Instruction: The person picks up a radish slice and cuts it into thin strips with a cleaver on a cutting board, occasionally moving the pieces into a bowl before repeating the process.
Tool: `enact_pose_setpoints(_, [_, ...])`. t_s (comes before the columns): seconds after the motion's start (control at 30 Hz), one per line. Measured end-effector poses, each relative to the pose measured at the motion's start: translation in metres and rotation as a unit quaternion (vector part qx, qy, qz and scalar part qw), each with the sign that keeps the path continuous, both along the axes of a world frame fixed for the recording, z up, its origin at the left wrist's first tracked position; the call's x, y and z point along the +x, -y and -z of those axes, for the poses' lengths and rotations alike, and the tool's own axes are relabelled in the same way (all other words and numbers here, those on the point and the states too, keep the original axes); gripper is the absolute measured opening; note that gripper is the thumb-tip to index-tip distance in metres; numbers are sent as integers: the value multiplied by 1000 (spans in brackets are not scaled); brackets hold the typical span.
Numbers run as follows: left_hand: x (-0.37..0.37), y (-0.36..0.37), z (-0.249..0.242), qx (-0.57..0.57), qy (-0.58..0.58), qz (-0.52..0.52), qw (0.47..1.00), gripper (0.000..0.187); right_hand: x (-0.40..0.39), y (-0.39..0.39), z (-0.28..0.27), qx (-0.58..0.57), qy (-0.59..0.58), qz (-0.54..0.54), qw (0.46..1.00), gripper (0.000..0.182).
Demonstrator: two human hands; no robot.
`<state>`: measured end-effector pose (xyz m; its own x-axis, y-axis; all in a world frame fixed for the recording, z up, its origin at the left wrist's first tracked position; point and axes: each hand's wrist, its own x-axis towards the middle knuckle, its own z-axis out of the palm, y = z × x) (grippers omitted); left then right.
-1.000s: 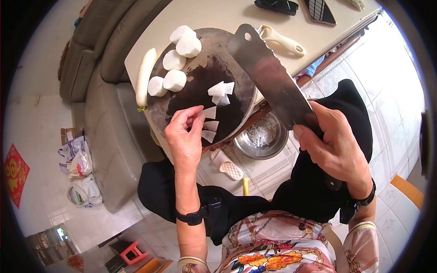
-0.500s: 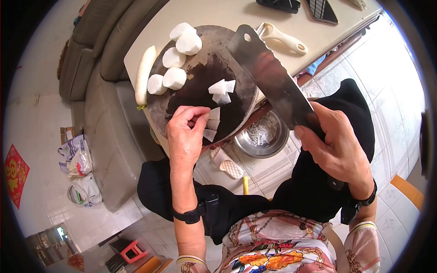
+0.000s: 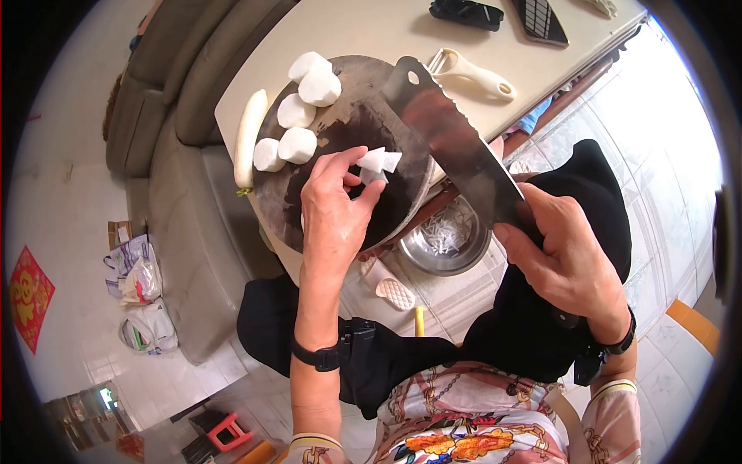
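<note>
My left hand (image 3: 336,197) reaches over the round dark chopping board (image 3: 290,209), its thumb and fingertips closing round a few small cut pieces of white radish (image 3: 377,162). In my right hand (image 3: 568,251) a broad cleaver (image 3: 456,143) is held by the handle, its blade slanting over the board's right edge. Several peeled white radish chunks (image 3: 297,145) stand along the board's left side. A longer whole white radish (image 3: 250,139) with a green tip lies beside them. My left hand hides part of the board and whatever lies under it.
Below the board's edge, a metal bowl (image 3: 444,240) holds thin white strips. A white peeler (image 3: 475,75), a phone (image 3: 541,22) and a black object (image 3: 466,13) lie on the table (image 3: 340,31). A grey sofa (image 3: 185,232) stands to the left.
My left hand has moved up and right from the lower slices to the small pieces near the board's middle. The cleaver stays in my right hand, nearly in place.
</note>
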<state>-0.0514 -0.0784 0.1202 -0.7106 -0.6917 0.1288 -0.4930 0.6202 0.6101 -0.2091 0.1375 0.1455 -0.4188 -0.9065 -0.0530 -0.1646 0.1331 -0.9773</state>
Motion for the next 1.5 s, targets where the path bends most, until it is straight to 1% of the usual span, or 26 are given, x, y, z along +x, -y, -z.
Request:
enact_pose_setpoints(0.1, [-7, 5, 3, -5, -3, 5, 1000, 37, -2, -3, 2, -8, -12, 3, 1000, 20])
enact_pose_setpoints(0.17, [-12, 13, 10, -72, 0, 5, 997, 31, -3, -3, 2, -8, -20, 1, 1000, 20])
enact_pose_setpoints(0.2, [-14, 17, 13, -72, 0, 7, 997, 31, -2, -4, 2, -7, -18, 5, 1000, 19])
enact_pose_setpoints(0.27, [-18, 22, 18, -90, -37, -14, 995, 27, -3, -5, 1, -5, -16, 11, 1000, 19])
enact_pose_setpoints(0.3, [-19, 22, 16, -81, -49, -20, 995, 27, -4, -6, 0, 4, -26, -1, 1000, 16])
enact_pose_setpoints(0.33, [-19, 22, 15, -81, -49, -19, 995, 27, -5, -6, -1, 13, -35, -15, 999, 29])
enact_pose_setpoints(0.43, [-15, 26, 9, -30, -51, -47, 997, 29, -4, -6, 1, 6, -54, -14, 998, 29])
enact_pose_setpoints(0.47, [-13, 28, 9, -31, -51, -48, 997, 29, -4, -5, 0, 5, -54, -15, 998, 29])
enact_pose_setpoints(0.5, [-10, 30, 10, -10, -67, -51, 996, 28, -3, -3, -4, 9, -47, -10, 999, 16])
enact_pose_setpoints(0.57, [-5, 35, 12, 20, -86, -53, 995, 26, -3, -2, -5, 13, -41, -6, 999, 18])
enact_pose_setpoints(0.63, [-4, 31, 6, 20, -88, -52, 995, 25, -2, -3, -4, 2, -64, 1, 998, 19])
enact_pose_setpoints(0.7, [1, 27, 3, 21, -90, -51, 994, 24, -1, -1, -6, 6, -50, 1, 999, 19])
enact_pose_setpoints(0.8, [12, 29, 1, 5, -66, -34, 997, 21, -1, -2, -5, 14, -40, 0, 999, 19])
enact_pose_setpoints(0.87, [19, 33, 1, 44, -67, 3, 997, 20, -1, -1, -3, 18, -44, -4, 999, 19])
enact_pose_setpoints(0.9, [20, 33, 0, 43, -67, 1, 997, 20, 0, 0, -1, 6, -43, 1, 999, 19])
enact_pose_setpoints(0.97, [20, 32, -5, 83, -18, 2, 996, 21, 1, 0, 0, -6, -42, 6, 999, 19])
enact_pose_setpoints(1.0, [19, 30, -8, 82, -18, 2, 996, 21, 1, 0, 0, -1, -42, 2, 999, 19])
enact_pose_setpoints(1.07, [15, 24, -12, 78, 40, -19, 996, 24, 0, 1, -1, 4, -44, 0, 999, 19])
enact_pose_setpoints(1.1, [14, 23, -11, 79, 40, -19, 996, 24, 1, 1, -1, 0, -46, 0, 999, 18])
enact_pose_setpoints(1.17, [14, 23, -9, -43, 46, 60, 996, 26, 2, 1, -1, -4, -48, -1, 999, 18])
enact_pose_setpoints(1.2, [15, 25, -7, -43, 47, 59, 996, 26, 2, 1, -1, -2, -49, 2, 999, 18])
enact_pose_setpoints(1.27, [15, 30, -2, -74, 22, 110, 991, 22, 1, 1, -1, 0, -50, 7, 999, 17])
enact_pose_setpoints(1.3, [15, 31, -3, -73, 22, 111, 991, 22, 0, 0, -1, 7, -44, 0, 999, 17])
enact_pose_setpoints(1.37, [15, 33, -8, -95, 44, 150, 983, 20, -1, 0, -2, 15, -38, -6, 999, 17])
enact_pose_setpoints(1.43, [15, 35, -11, -82, 51, 165, 982, 20, -1, 0, -8, 33, -39, -10, 999, 17])
enact_pose_setpoints(1.5, [16, 37, -12, -68, 56, 180, 980, 20, 0, 0, -3, 14, -43, -7, 999, 17])
